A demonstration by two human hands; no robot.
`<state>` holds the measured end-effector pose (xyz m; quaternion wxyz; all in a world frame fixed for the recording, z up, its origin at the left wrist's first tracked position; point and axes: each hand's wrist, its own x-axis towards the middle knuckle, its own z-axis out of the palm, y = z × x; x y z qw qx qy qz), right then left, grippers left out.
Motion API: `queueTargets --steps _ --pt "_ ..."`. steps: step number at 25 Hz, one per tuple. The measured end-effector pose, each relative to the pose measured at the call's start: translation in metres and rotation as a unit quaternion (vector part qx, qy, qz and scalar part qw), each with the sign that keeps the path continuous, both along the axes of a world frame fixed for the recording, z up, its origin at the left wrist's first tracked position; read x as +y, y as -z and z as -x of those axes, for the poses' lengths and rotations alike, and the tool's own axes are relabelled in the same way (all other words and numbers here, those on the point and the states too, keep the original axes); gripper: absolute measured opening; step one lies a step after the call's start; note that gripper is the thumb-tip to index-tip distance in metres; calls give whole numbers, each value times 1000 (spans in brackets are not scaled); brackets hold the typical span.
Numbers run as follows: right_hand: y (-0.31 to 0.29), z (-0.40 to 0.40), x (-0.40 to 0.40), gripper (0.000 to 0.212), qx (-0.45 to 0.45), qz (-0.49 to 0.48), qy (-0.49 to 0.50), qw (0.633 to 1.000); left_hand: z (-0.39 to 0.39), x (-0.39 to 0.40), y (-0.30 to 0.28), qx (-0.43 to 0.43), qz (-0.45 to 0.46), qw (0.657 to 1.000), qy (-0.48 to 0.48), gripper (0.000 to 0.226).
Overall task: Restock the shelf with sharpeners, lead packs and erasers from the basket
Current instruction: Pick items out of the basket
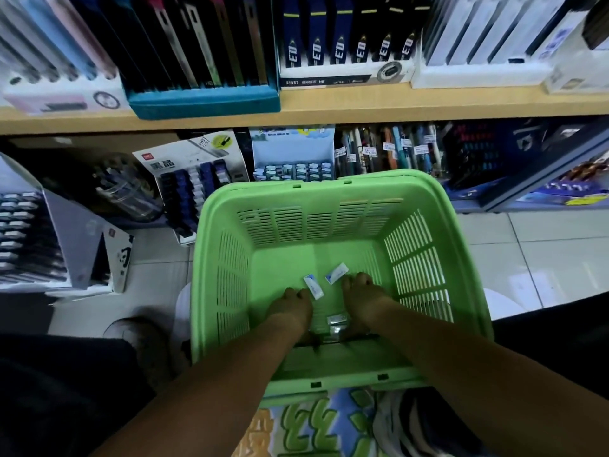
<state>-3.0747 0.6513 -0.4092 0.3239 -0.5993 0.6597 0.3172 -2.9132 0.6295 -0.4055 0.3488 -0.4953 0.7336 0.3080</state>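
I am reaching both forearms into the green slatted plastic basket point(342, 225). Left hand point(291, 305) and right hand point(362, 291) are curling; grip indeterminable. Small white eraser packs point(313, 286) are lying between them on the basket floor, risking a fumbled pinch.

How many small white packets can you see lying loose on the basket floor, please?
2: one white packet lies by the left hand, the other white packet just beyond the right hand. More items may be hidden under both hands in the green basket.
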Motion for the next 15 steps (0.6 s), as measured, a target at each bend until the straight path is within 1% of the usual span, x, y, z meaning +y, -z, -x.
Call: queueTargets --steps 2,4,5,8,10,12,13,15 --pt "3 -7 2 118 -9 34 -20 999 5 2 4 8 24 1000 13 73" --pt "5 -16 4 116 -16 51 -35 998 9 2 8 12 33 999 22 74" --pt "8 -19 4 110 -21 62 -18 998 10 2 9 17 34 999 17 75" --pt "5 -16 -9 85 -65 99 97 988 9 -2 9 26 52 998 -11 71" --pt "-2 -7 -19 76 -82 116 134 981 5 -9 8 33 75 996 -24 69" --pt "-7 -3 -25 78 -66 145 126 979 5 -16 9 52 84 991 -92 64" --pt "-8 -3 -25 84 -58 153 121 979 6 -19 7 68 83 984 -145 63" --pt "-7 -4 -28 104 -66 135 141 979 10 -24 2 107 75 961 -243 69"
